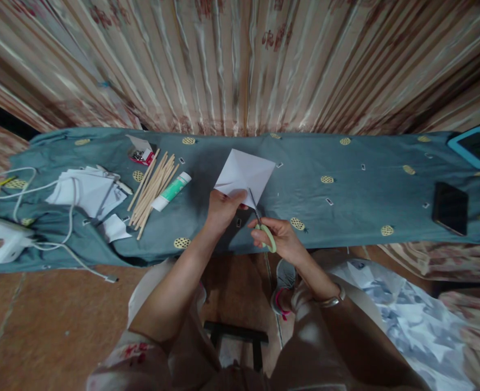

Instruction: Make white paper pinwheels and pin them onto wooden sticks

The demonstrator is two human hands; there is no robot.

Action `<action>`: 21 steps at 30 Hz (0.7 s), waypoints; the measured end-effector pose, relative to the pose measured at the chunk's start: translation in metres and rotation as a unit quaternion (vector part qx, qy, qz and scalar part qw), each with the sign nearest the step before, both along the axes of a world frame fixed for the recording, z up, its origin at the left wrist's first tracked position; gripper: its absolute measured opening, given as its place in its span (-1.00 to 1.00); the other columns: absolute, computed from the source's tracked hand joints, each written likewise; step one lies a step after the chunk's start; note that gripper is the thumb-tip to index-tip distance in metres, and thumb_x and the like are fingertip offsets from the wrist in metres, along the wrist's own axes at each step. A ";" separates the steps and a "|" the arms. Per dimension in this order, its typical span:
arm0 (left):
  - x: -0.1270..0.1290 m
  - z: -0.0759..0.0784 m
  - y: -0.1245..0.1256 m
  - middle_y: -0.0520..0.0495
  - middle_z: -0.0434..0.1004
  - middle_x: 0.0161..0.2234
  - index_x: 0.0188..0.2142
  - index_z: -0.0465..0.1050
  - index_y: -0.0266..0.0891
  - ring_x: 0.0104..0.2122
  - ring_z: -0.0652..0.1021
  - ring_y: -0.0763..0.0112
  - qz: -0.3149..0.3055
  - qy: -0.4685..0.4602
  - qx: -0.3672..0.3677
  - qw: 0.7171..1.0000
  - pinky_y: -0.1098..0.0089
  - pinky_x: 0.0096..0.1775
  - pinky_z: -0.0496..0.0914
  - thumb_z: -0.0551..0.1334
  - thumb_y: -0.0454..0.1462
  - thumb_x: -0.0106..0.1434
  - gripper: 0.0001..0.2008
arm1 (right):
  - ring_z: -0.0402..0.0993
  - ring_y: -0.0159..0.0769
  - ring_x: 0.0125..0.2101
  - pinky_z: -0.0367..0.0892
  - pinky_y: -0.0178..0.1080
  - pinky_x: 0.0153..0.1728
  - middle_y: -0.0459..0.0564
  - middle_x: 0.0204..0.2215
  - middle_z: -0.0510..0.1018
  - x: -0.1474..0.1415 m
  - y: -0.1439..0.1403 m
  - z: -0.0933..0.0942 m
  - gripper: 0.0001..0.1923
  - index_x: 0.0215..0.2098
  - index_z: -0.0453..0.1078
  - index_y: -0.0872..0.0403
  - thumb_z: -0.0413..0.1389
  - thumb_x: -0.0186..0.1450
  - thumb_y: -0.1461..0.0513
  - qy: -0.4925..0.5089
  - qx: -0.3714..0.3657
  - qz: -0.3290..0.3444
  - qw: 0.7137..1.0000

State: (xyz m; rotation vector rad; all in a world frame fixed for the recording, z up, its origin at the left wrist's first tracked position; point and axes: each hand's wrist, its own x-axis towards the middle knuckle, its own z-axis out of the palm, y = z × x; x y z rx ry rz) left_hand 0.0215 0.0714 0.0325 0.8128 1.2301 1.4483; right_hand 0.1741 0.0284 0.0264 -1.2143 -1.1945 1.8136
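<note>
Both bare forearms reach forward from the lap and converge near the middle. The left hand is curled, thumb on top and fingers tucked under, pinching closed. The right hand sits just beside it, slightly nearer the body, fingers bent through loops in a closed grip, a bangle at its wrist.

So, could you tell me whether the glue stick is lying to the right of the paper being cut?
No, the glue stick lies left of the paper, beside the wooden sticks.
</note>
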 end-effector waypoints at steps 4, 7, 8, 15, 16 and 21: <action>0.000 0.001 -0.001 -0.01 0.53 -0.53 -0.49 0.52 -0.33 -0.60 0.47 0.44 0.001 0.004 -0.001 1.000 0.44 -0.57 0.44 0.38 -0.21 -0.11 -0.78 | 0.36 -0.51 -0.65 0.30 -0.42 -0.61 -0.21 -0.67 0.45 0.000 0.000 0.002 -0.59 -0.41 0.50 0.08 0.41 -0.10 0.01 0.001 -0.007 -0.003 1.000; 0.000 0.002 -0.001 -0.02 0.54 -0.52 -0.49 0.51 -0.33 -0.60 0.48 0.44 0.001 0.007 -0.004 1.000 0.44 -0.56 0.44 0.38 -0.20 -0.10 -0.77 | 0.34 -0.52 -0.66 0.28 -0.43 -0.62 -0.22 -0.68 0.45 -0.001 0.000 0.004 -0.60 -0.42 0.50 0.08 0.42 -0.10 0.03 0.001 -0.010 -0.002 1.000; 0.000 0.002 -0.001 -0.02 0.54 -0.52 -0.49 0.51 -0.33 -0.60 0.48 0.44 0.002 0.009 -0.004 1.000 0.44 -0.56 0.44 0.38 -0.20 -0.10 -0.77 | 0.33 -0.52 -0.67 0.27 -0.43 -0.63 -0.22 -0.69 0.44 -0.002 0.000 0.004 -0.60 -0.42 0.49 0.08 0.42 -0.11 0.03 0.002 -0.011 -0.003 1.000; -0.001 0.003 -0.001 0.04 0.49 -0.57 -0.51 0.49 -0.32 -0.62 0.44 0.48 -0.006 0.009 0.001 1.000 0.46 -0.57 0.43 0.36 -0.23 -0.11 -0.82 | 0.32 -0.52 -0.68 0.24 -0.44 -0.65 -0.22 -0.72 0.44 -0.004 0.000 0.006 -0.60 -0.45 0.49 0.08 0.44 -0.16 0.05 0.009 -0.029 -0.016 0.999; 0.000 0.003 -0.002 0.04 0.49 -0.57 -0.52 0.49 -0.31 -0.62 0.44 0.47 -0.007 0.012 -0.001 1.000 0.46 -0.56 0.43 0.36 -0.23 -0.11 -0.82 | 0.32 -0.52 -0.68 0.24 -0.44 -0.64 -0.21 -0.72 0.45 -0.003 0.001 0.005 -0.60 -0.45 0.49 0.08 0.44 -0.15 0.05 0.005 -0.028 -0.015 0.999; 0.002 0.004 -0.003 0.05 0.48 -0.56 -0.53 0.49 -0.30 -0.61 0.44 0.47 -0.019 0.022 -0.010 1.000 0.44 -0.55 0.45 0.35 -0.24 -0.11 -0.84 | 0.34 -0.52 -0.67 0.26 -0.44 -0.63 -0.20 -0.70 0.47 -0.001 0.001 0.005 -0.60 -0.42 0.50 0.08 0.42 -0.13 0.03 -0.003 -0.023 -0.014 1.000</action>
